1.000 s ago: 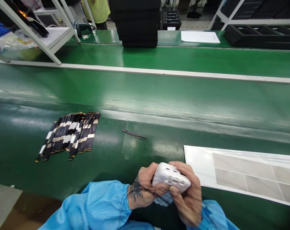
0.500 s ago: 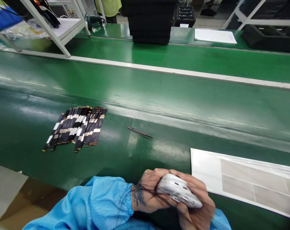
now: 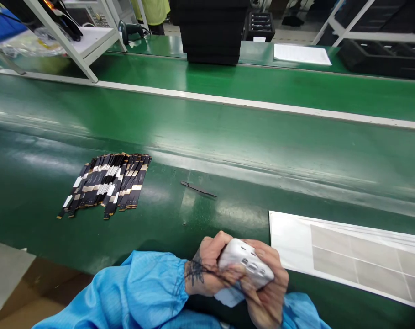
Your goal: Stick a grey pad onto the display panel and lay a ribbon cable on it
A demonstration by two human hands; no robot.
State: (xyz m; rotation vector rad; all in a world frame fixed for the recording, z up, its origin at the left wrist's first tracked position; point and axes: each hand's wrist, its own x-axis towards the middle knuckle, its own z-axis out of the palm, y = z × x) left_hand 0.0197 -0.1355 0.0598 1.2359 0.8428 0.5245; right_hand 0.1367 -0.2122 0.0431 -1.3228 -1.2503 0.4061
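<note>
Both of my hands grip a white plastic housing (image 3: pixel 245 262) with small slots, low at the near edge of the green belt (image 3: pixel 228 137). My left hand (image 3: pixel 209 269) wraps its left end and my right hand (image 3: pixel 267 292) cups it from the right and below. A pale piece shows under the housing between my hands. A fanned pile of several black flex cables (image 3: pixel 106 184) with white and gold bands lies on the belt to the left. One thin dark strip (image 3: pixel 198 189) lies alone ahead of my hands.
White sheets (image 3: pixel 351 256) with a grid of clear film pieces lie to the right. Across the belt stand a stack of black trays (image 3: pixel 210 32), a white paper (image 3: pixel 301 54), a white rack (image 3: pixel 73 45) and a person in a yellow top (image 3: pixel 152 11).
My hands turned the white housing and drew it slightly nearer, and a pale piece now shows beneath it. The view shifted a little; nothing on the belt moved.
</note>
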